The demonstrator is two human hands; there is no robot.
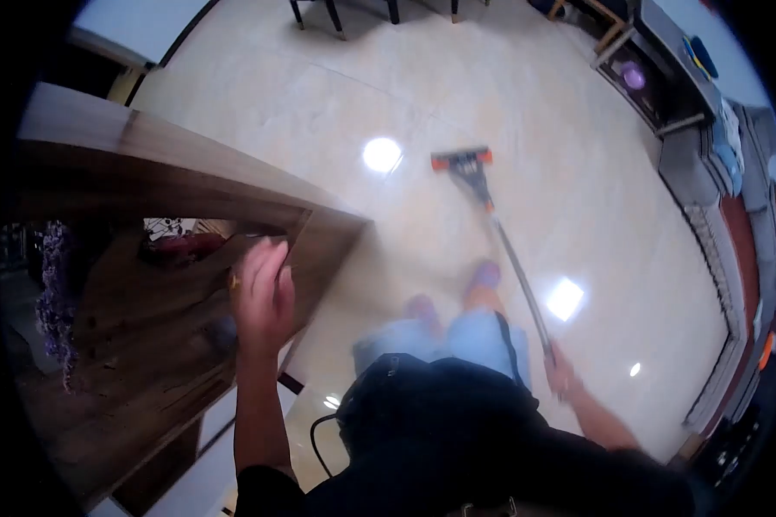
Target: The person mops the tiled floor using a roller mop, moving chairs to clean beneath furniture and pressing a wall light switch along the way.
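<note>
My right hand [560, 373] is wrapped round the grey pole of a mop [519, 274], which slants forward across the floor. The mop's black and orange head [463, 160] lies on the shiny tiles ahead of my feet. Over at the left, my left hand [263, 289] is raised beside a wooden cabinet [328, 258], fingers stretched out and slightly bent, with nothing visible in them. Whether its fingertips touch the wood I cannot tell. A dark red object [185, 247] sits in the cabinet's opening just left of this hand.
Purple dried flowers [56, 302] hang in the cabinet at the far left. Dark chair legs [394, 10] stand at the top. Along the right runs a grey sofa [707, 172], with a low table [655, 77] holding a purple item [632, 75]. Tiled floor [578, 172] lies between.
</note>
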